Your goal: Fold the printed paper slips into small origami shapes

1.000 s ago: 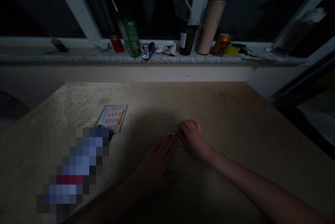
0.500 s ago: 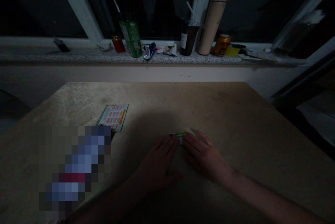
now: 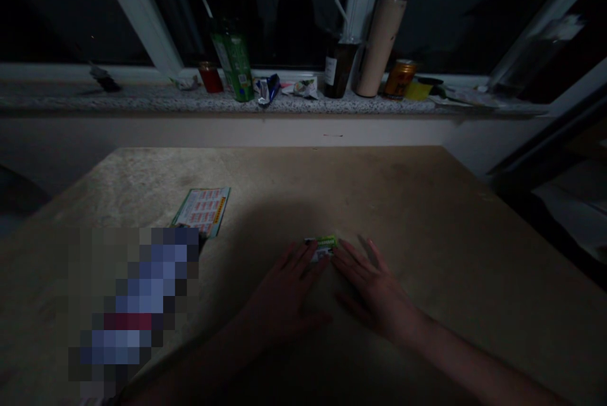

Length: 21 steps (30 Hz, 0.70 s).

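Note:
A small green and white printed card or packet (image 3: 324,243) lies flat on the tan table (image 3: 294,172), between my two hands. My left hand (image 3: 291,289) is spread palm down, its fingertips over the left and lower part of the printed piece. My right hand (image 3: 372,276) has its fingers stretched out, with the tips at the piece's right edge. Neither hand grips it. My fingers hide some of its lower print, and the dim light leaves its exact kind unclear.
A printed sheet (image 3: 203,207) lies left on the table, beside a pixelated blue patch (image 3: 152,286). Along the windowsill (image 3: 161,101) stand a green container (image 3: 239,67), a dark cup with straw (image 3: 339,71), a tall pink flask (image 3: 383,39), an orange can (image 3: 401,80) and crumpled wrappers (image 3: 268,90).
My right hand has shifted slightly right and its fingers have drawn back, so more of the green and white piece shows. My left hand has hardly moved. The view has shifted a little.

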{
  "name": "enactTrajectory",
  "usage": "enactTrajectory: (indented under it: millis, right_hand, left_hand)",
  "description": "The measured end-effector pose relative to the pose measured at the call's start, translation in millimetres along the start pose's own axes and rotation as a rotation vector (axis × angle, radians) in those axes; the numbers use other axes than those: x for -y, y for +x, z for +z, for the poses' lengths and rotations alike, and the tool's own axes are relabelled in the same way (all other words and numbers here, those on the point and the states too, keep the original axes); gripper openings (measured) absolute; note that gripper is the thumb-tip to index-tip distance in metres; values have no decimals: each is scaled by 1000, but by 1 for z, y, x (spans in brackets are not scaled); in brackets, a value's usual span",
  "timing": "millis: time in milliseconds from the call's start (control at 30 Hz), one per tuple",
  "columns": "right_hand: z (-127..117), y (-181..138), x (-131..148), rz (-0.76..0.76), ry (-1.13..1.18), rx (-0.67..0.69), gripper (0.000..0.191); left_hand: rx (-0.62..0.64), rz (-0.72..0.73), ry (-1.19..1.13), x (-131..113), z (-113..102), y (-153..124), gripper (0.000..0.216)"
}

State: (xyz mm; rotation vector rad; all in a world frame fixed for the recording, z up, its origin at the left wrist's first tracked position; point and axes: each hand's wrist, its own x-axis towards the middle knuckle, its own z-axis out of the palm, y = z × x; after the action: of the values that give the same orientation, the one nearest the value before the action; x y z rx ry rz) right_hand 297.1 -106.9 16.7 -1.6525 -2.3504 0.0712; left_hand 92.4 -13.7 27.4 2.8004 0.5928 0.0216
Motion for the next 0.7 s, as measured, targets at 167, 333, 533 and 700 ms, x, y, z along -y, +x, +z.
enactTrajectory:
  millis: [167,333,533,700]
  right_hand:
    - [2,-2,-5,59,-86,-80,47]
    - [-2,-1,-5,39,-108,-107,40]
    - [-2,5,7,11,-110,-78,44]
    - [3,6,10,22,-7,-47,47]
  left_hand:
    - [0,-10,14,-2,1,0,84]
    - [-8,-3,20,-2,-1,0,81]
    - [-3,-3,23,-3,-2,0,85]
    - [0,-3,7,-3,-1,-1,88]
